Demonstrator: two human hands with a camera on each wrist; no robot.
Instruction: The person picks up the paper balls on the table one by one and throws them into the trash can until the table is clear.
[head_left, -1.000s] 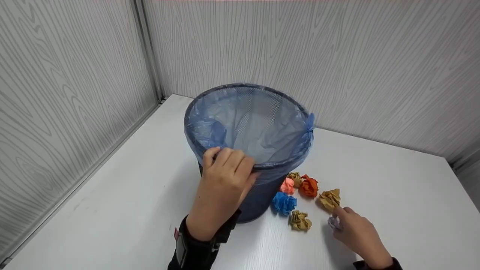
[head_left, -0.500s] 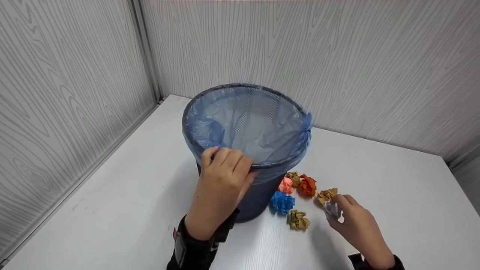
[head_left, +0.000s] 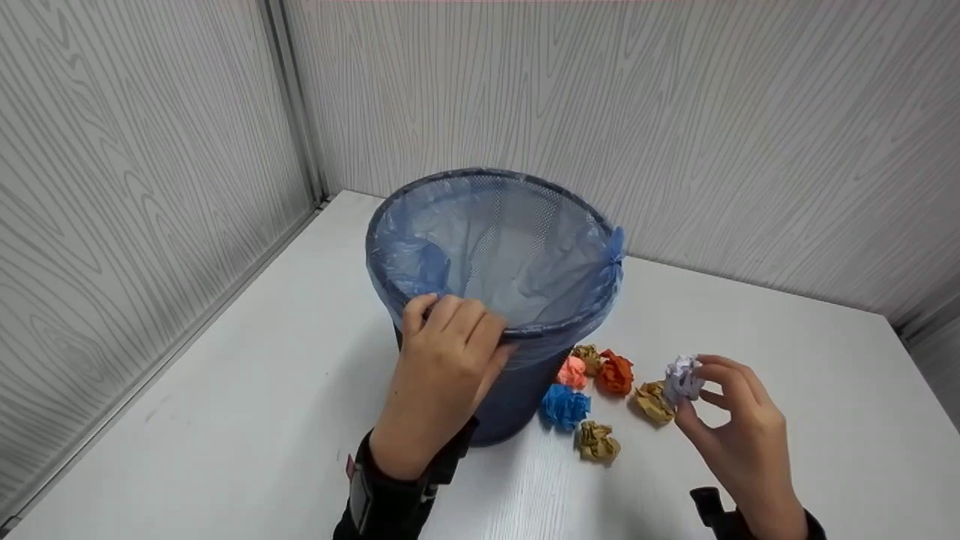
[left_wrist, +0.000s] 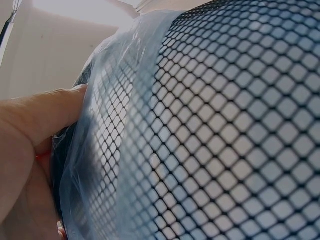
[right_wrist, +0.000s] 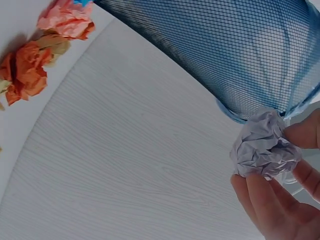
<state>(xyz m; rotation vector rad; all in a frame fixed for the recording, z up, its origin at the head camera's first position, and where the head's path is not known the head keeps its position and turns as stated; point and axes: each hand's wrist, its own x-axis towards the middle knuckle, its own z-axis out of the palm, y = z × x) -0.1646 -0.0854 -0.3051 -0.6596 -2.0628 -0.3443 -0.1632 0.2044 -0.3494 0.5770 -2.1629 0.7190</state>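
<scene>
A dark mesh wastebasket [head_left: 517, 397] lined with a thin blue plastic bag [head_left: 510, 262] stands mid-table, the bag folded over its rim and knotted on the right. My left hand [head_left: 446, 367] grips the near rim, fingers over the edge; in the left wrist view the thumb [left_wrist: 55, 112] lies against the bag outside the mesh. Off to the basket's right, my right hand [head_left: 742, 427] pinches a crumpled white paper ball [head_left: 684, 379] between thumb and fingers, raised above the table. The right wrist view shows that white ball [right_wrist: 265, 145] held at the fingertips.
Right of the basket lie several crumpled paper balls: blue [head_left: 565, 406], pink [head_left: 572, 372], orange-red [head_left: 616, 373], and brown ones such as the nearest brown ball [head_left: 598, 442]. Wood-grain panels [head_left: 600, 112] wall the white table [head_left: 247, 405] at the back and left.
The right hand has lifted the white paper ball off the table and turned, so the ball now shows at its fingertips. The left hand and wastebasket have stayed put.
</scene>
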